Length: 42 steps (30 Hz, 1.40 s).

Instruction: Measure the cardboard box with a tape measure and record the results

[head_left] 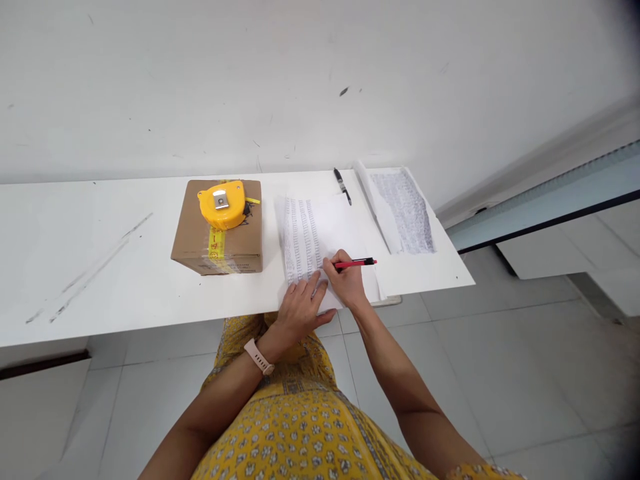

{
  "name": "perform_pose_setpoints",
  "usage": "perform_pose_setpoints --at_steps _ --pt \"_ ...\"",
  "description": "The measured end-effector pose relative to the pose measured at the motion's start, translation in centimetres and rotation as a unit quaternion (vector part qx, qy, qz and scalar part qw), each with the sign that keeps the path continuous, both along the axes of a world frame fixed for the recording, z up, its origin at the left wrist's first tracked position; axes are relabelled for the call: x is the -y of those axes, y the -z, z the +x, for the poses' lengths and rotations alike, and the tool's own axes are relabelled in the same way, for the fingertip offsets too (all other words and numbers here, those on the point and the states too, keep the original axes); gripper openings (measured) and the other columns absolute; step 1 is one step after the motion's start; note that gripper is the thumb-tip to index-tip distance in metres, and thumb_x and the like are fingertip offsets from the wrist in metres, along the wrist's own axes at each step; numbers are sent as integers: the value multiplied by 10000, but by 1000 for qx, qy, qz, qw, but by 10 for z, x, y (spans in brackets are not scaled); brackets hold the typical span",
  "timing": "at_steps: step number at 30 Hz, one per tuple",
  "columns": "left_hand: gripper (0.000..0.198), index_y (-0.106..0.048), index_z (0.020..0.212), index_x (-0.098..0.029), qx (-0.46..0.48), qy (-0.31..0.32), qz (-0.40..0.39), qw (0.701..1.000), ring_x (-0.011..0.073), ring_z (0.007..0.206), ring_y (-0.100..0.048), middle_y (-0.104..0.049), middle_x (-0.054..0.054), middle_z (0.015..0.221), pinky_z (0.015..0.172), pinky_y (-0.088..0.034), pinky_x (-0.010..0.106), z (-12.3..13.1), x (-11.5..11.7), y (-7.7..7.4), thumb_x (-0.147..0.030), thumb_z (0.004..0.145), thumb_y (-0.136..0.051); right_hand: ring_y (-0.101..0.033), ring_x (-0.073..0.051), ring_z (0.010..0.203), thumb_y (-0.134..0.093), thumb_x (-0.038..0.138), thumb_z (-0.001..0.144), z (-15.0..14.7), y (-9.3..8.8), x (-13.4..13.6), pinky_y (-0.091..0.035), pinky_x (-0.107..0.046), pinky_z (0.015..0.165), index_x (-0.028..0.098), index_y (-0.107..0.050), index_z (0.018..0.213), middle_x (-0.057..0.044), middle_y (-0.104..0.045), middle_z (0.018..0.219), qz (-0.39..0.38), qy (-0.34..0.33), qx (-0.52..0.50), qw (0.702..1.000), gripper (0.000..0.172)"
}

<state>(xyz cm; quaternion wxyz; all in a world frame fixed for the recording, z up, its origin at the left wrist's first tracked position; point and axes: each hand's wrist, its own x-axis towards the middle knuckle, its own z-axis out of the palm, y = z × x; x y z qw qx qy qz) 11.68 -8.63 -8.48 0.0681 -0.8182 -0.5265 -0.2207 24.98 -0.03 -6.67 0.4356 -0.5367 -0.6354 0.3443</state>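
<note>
My right hand [347,280] grips a red pen [354,264] with a black end, its tip down at a sheet of paper [340,227]. Several columns of small handwriting fill the left part of that sheet. Resting flat across the sheet's lower edge, my left hand [304,303] has its fingers stretched out and holds nothing. A black pen [343,187] lies beyond the sheet's top right. To the right is a folded-over sheet [400,210] densely covered in writing.
A cardboard box [235,257] with yellow tape stands left of the paper, and a yellow tape measure [223,205] sits on top of it. The narrow white table [125,267] runs along a white wall [200,87]. A glass-like panel [550,200] is at the right.
</note>
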Motion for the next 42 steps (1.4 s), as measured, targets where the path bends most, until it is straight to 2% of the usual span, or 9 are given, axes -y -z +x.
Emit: perform_pose_setpoints --at_steps 10,15,21,28,42 --pt "602 -598 1303 -127 1 1 -9 1000 302 996 -631 -577 171 1398 829 -483 429 0 0 2 -585 947 -437 -371 -117 543 -567 326 837 0 -3 0 -323 -272 554 237 -376 638 70 -395 555 -1 4 2 1000 291" --pt "610 -591 1310 -126 7 9 -14 1000 313 1050 -619 -556 172 1421 878 -473 437 0 0 2 -591 943 -446 -366 -117 541 -562 316 837 0 -2 0 -319 -273 554 237 -368 630 71 -387 547 8 10 13 1000 294" --pt "610 -581 1321 -129 6 5 -22 1000 309 1013 -627 -554 172 1425 859 -480 440 0 0 3 -589 948 -435 -374 -119 540 -570 306 832 1 -1 0 -323 -276 555 239 -363 630 72 -394 545 -3 9 9 1000 297" --pt "597 -582 1322 -135 -3 3 -29 1000 317 1094 -611 -537 156 1447 897 -476 442 -1 1 0 -580 953 -431 -374 -121 544 -567 319 832 0 -1 1 -320 -275 554 239 -380 637 71 -391 554 2 14 6 1000 282" --pt "580 -588 1302 -132 2 3 -17 1000 301 1034 -623 -549 166 1429 879 -472 434 -1 1 -1 -571 948 -454 -371 -126 553 -560 314 837 0 -5 2 -321 -280 563 243 -364 641 69 -383 559 -1 21 7 1000 286"
